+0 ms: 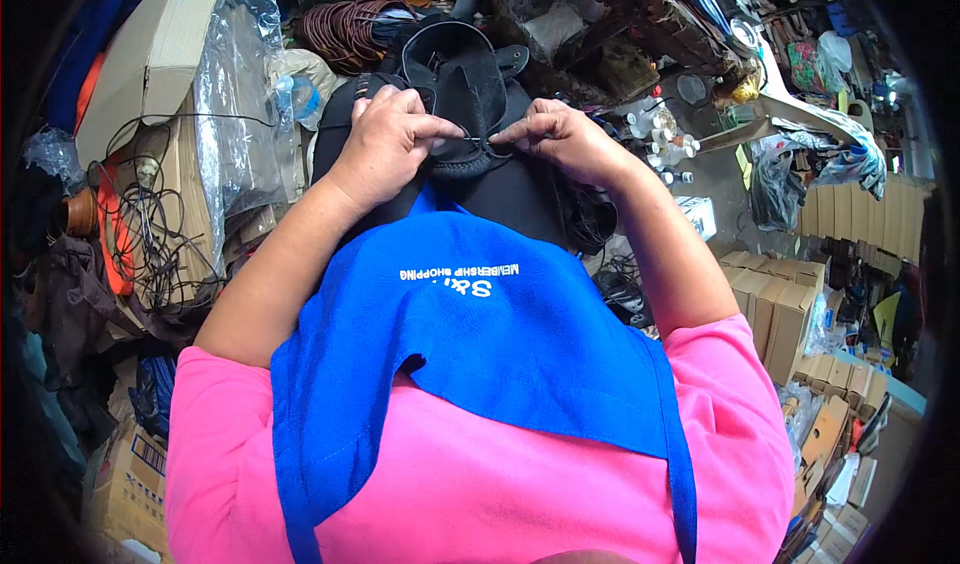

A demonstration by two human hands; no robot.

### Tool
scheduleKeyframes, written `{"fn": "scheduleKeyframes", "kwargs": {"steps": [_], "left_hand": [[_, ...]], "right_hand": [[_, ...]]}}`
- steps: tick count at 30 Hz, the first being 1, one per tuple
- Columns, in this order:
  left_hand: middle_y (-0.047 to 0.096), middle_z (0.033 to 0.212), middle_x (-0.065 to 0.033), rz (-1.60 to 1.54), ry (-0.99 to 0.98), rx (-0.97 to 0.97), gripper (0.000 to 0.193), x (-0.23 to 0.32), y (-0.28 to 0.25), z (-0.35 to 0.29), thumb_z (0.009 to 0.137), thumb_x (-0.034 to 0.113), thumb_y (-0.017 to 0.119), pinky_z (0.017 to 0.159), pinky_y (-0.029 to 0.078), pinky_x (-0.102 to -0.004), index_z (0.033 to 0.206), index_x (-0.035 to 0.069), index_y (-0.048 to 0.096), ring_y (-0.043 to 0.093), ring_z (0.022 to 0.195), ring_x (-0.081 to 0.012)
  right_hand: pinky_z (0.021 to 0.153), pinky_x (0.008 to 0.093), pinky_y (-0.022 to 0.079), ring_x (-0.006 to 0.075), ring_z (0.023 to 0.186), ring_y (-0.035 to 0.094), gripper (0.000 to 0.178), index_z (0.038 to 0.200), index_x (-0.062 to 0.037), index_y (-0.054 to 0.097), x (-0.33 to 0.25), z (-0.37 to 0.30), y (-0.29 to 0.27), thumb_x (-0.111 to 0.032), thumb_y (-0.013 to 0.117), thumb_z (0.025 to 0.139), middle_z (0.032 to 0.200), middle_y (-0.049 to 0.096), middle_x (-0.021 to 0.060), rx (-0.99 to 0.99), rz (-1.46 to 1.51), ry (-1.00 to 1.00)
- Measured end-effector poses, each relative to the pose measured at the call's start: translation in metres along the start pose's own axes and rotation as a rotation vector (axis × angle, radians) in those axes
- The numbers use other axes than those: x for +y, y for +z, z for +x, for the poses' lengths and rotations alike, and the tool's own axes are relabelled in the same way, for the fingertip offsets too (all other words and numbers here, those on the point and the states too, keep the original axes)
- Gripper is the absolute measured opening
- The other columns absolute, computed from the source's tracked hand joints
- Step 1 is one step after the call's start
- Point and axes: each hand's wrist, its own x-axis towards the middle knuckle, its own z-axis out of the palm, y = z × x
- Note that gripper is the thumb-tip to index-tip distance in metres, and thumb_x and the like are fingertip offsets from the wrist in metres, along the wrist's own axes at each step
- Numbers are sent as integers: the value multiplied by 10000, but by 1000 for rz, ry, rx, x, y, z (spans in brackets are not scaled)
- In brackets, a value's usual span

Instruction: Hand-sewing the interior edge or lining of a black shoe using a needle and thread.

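A black shoe [462,79] lies on my lap with its opening toward me and a thick ridged edge nearest my body. My left hand [392,136] is at its left side, fingers curled and thumb and forefinger closed near the ridged edge. Opposite it, my right hand [560,139] pinches at the right side of the same edge. Between the fingertips runs a thin strand [472,139] with a small bright glint; whether it is thread or a needle I cannot tell.
A blue apron [450,334] covers my front. Cardboard [150,74] and tangled black cord [150,234] lie to the left. Coiled brown cord [345,34] sits beyond the shoe. Small bottles [655,134] and stacked boxes [775,309] stand on the right.
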Motion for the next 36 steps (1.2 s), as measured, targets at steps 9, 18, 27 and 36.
{"fn": "scheduleKeyframes", "kwargs": {"steps": [9, 18, 27, 36], "left_hand": [[447, 719, 0, -19, 20, -17, 273, -4, 1, -1, 714, 63, 685, 761, 336, -346, 909, 244, 741, 466, 774, -192], [543, 734, 6, -23, -58, -102, 166, 1, 1, 3, 757, 148, 681, 803, 320, -362, 870, 255, 738, 526, 858, -189], [556, 737, 4, -58, -41, -123, 135, -2, 7, 7, 767, 167, 680, 803, 314, -354, 862, 246, 733, 536, 863, -191], [560, 754, 11, -24, -49, -126, 141, 2, 6, 6, 762, 163, 677, 816, 323, -363, 857, 253, 731, 533, 876, -191]], "right_hand": [[827, 287, 452, 168, 860, 552, 376, 1029, -208, 728, 0, 10, -7, -9, 583, 746, 833, 553, 40, -90, 57, -39], [816, 257, 418, 144, 802, 494, 428, 1053, -157, 725, 4, 12, -5, 29, 571, 700, 760, 522, 3, -121, 139, -62], [776, 252, 399, 122, 810, 457, 318, 1058, -127, 720, 9, 8, -2, 4, 619, 786, 789, 484, -17, -116, 178, -12], [637, 217, 408, 82, 752, 453, 286, 1066, -132, 718, 8, 7, -2, -37, 636, 809, 792, 456, -33, -130, 222, -15]]}}
